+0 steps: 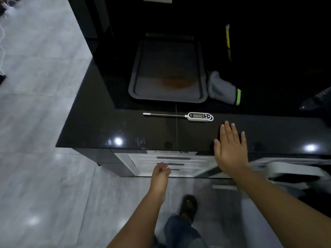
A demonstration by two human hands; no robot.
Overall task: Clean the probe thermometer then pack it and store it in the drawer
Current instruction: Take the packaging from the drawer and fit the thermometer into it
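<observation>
A white probe thermometer [197, 116] lies flat on the black glossy counter [111, 126], its thin metal probe pointing left and its display body to the right. My right hand [230, 149] hovers flat just below and right of the thermometer's body, fingers spread, holding nothing. My left hand [161, 173] is lower, below the counter's front edge, in front of a white drawer unit [195, 162] with several dark handle slots; its fingers are loosely curled with nothing in them.
A dark baking tray [138, 83] with a brown stain sits behind the thermometer. A grey glove with a green cuff [223, 89] lies right of the tray. A yellow strip [227, 42] shows further back. Grey tiled floor [44, 86] lies left; my foot [188, 206] is below.
</observation>
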